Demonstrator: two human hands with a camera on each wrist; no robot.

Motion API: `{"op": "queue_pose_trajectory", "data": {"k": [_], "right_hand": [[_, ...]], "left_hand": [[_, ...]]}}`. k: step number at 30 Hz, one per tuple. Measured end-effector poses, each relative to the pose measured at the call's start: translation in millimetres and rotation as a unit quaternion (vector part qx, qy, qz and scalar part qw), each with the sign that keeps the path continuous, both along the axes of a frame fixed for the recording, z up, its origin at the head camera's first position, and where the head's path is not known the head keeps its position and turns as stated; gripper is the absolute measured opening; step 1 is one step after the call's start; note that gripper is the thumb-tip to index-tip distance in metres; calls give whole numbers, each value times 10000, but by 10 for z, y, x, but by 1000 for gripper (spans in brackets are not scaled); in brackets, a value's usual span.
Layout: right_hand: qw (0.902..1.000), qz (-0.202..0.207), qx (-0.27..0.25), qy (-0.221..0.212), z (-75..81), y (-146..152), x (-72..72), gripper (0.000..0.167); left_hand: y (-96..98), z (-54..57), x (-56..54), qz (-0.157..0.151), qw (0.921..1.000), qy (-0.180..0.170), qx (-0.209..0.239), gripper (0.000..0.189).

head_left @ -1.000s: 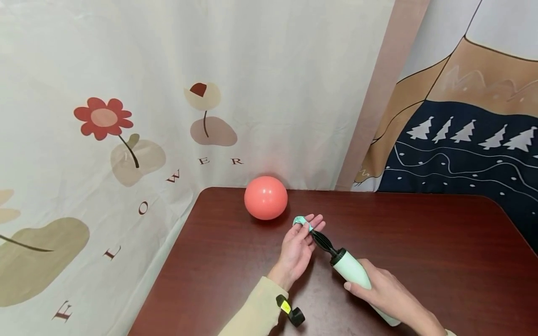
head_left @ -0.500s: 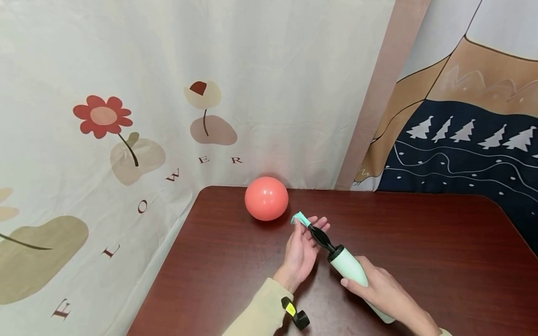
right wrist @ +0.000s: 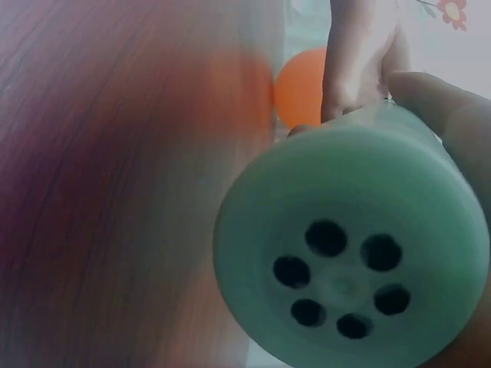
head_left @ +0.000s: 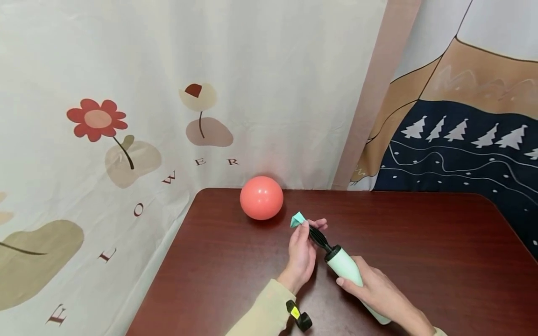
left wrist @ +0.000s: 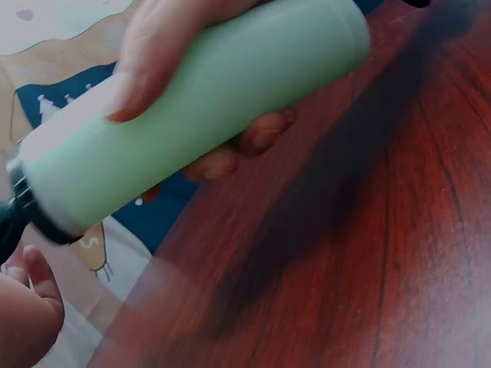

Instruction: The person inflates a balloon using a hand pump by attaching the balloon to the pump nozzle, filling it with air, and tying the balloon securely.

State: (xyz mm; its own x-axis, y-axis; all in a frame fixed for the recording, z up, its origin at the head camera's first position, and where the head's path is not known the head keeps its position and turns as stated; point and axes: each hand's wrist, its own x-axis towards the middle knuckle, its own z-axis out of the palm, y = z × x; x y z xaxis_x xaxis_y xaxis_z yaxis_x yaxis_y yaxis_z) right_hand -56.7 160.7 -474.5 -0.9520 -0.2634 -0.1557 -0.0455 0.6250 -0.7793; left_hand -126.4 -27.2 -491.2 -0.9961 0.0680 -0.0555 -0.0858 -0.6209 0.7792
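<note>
My right hand [head_left: 374,287] grips the pale green barrel of a hand balloon pump [head_left: 344,266], fingers wrapped round it. The pump slants up to the left, its ribbed black nozzle [head_left: 318,237] pointing away from me. On the nozzle's tip sits a limp teal balloon [head_left: 297,219]. My left hand [head_left: 301,254], palm up, pinches the balloon's neck with the thumb over the nozzle end; its other fingers are partly hidden behind. In the left wrist view the pump's barrel [left wrist: 199,107] fills the top. The right wrist view shows the barrel's holed end cap [right wrist: 345,284].
A blown-up coral balloon [head_left: 261,198] rests at the back edge of the dark red wooden table [head_left: 412,242], just beyond the left hand. Behind the table hangs a printed curtain [head_left: 286,93]. A black wrist camera [head_left: 300,317] is strapped at the left sleeve.
The left thumb has closed over the teal balloon's neck, and the left hand's fingers are more bent. The pump and right hand have shifted slightly left; the head view has turned a little right.
</note>
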Motion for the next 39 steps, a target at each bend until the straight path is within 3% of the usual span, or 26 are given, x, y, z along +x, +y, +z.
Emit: {"op": "queue_pose_trajectory", "data": {"k": [6, 10, 14, 20, 24, 26, 29, 31, 33, 36, 39], "right_hand": [[9999, -77, 54, 113, 20, -68, 18, 64], [9996, -184, 13, 222, 33, -88, 16, 64], [9991, -240, -120, 320, 38, -90, 17, 63], [9988, -231, -256, 335, 33, -89, 27, 61], [9992, -194, -279, 222, 30, -104, 20, 63], [9993, -176, -294, 154, 32, -116, 11, 63], [9993, -143, -303, 175, 35, -131, -1, 63], [9992, -149, -271, 263, 37, -137, -7, 61], [9989, -166, -257, 362, 41, -141, -12, 60], [9986, -191, -185, 451, 49, -147, -17, 59], [9985, -171, -124, 496, 50, -159, -24, 59]], "left_hand": [[36, 14, 34, -109, 9997, 222, -12, 28], [-23, 49, 38, -456, 9986, 248, 118, 46], [-84, 101, 29, -772, 9954, 151, 538, 52], [-122, 128, -8, -503, 9961, 19, 725, 31], [-115, 96, -17, -229, 9991, 212, 303, 26], [-120, 72, -30, -91, 9984, 544, -104, 30], [-151, 45, -58, 118, 9907, 1101, -793, 38], [-183, 39, -77, 142, 9863, 1261, -1050, 41], [-208, 54, -84, 13, 9889, 1148, -948, 44], [-226, 98, -95, -269, 9962, 778, -276, 44], [-205, 154, -111, -408, 9973, 565, 225, 36]]}}
